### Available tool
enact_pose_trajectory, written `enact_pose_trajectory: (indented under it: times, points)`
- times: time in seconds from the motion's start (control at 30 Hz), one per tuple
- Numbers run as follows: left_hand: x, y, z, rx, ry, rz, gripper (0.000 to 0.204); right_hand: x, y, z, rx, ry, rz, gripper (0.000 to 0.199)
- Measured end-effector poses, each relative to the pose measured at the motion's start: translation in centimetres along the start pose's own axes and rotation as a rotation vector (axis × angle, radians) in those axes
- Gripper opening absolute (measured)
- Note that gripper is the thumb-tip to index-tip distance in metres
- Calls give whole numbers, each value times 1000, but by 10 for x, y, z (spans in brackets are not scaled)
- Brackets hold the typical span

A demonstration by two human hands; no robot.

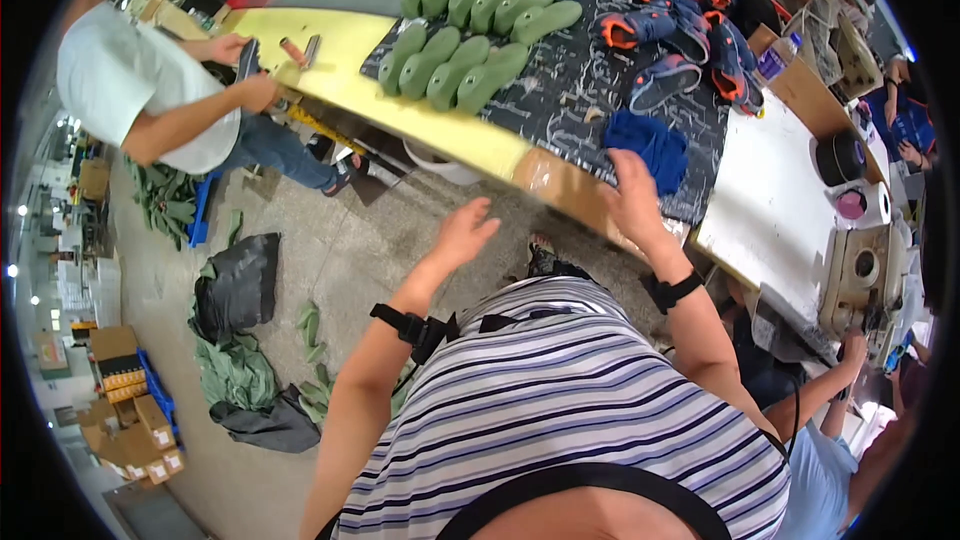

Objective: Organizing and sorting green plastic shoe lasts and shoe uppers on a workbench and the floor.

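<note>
My left hand (463,234) hangs over the floor in front of the table, its fingers loosely bent and apart, with nothing in them. At the table's front edge is my right hand (634,202), fingers spread and holding nothing. It is close to a crumpled dark blue cloth (650,148); I cannot tell whether the fingertips touch it. Behind the cloth lie dark shoes with orange linings (640,28) and a grey-blue shoe (664,83). Green shoe lasts (458,70) stand in two rows to the left, on a dark patterned cover (560,105).
A co-worker in a white shirt (125,75) holds a dark piece at the yellow table end (350,50). On the right are a white tabletop (765,190), a cardboard box (810,100) and a sewing machine (860,265). Dark bags (245,285) and loose green lasts lie on the floor.
</note>
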State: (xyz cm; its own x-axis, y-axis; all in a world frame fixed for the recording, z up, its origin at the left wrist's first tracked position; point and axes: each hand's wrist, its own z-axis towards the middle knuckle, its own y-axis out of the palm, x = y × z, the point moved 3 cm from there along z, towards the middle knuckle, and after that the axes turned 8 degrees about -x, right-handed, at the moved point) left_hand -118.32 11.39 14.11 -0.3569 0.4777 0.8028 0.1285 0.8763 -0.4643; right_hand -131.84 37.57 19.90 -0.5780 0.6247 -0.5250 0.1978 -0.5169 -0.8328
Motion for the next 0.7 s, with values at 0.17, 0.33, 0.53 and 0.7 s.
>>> enact_pose_trajectory:
  times: [0.17,0.33,0.53,0.7]
  points:
    - [159,34,123,146,757,403,50,141,-34,30,446,338,187,37]
    - [203,126,201,-170,1040,604,66,172,4,29,137,185,-8,39]
    - [165,118,216,-397,1049,662,84,174,8,31,117,274,-38,34]
    - [146,76,197,-437,1053,806,81,169,0,35,124,310,-17,33]
